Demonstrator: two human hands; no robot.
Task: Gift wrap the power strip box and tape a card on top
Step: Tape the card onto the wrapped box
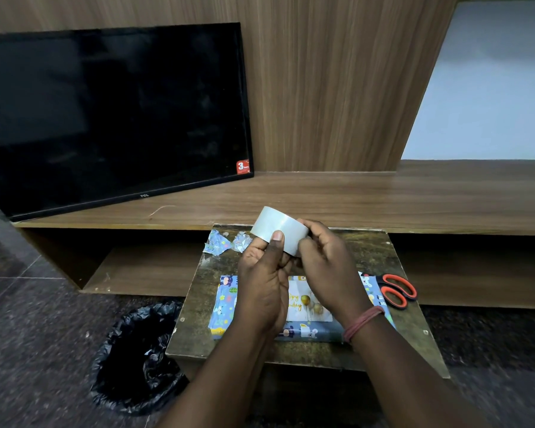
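The box wrapped in blue cartoon-print paper (226, 304) lies flat on a small dark wooden stool (380, 257). A white birthday card (306, 307) with gold balloons rests on top of it, partly hidden by my hands. Both hands hold a roll of clear tape (278, 225) in the air above the far end of the stool. My left hand (264, 279) grips the roll from below with its thumb pressed on the outer face. My right hand (328, 264) pinches the roll's right edge with curled fingers.
Orange-handled scissors (397, 291) lie at the stool's right, next to the box. Crumpled wrapping scraps (226, 244) sit at the stool's far left corner. A bin lined with a black bag (136, 356) stands on the floor to the left. A black TV (112, 115) leans on the wooden shelf behind.
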